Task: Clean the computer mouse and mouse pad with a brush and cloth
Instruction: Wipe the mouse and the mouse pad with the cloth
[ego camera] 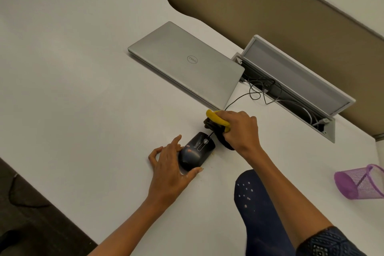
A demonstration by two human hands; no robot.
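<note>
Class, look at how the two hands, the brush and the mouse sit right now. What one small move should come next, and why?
Probably a short sweep of the brush back along the mouse, from its front towards the scroll wheel. The right hand grips the yellow-handled brush, its dark bristles at the mouse's front edge by the cable, while the left hand steadies the mouse on the desk.

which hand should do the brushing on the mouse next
Right. The right hand already grips the yellow brush at the front of the mouse, while the left hand steadies the mouse.
</note>
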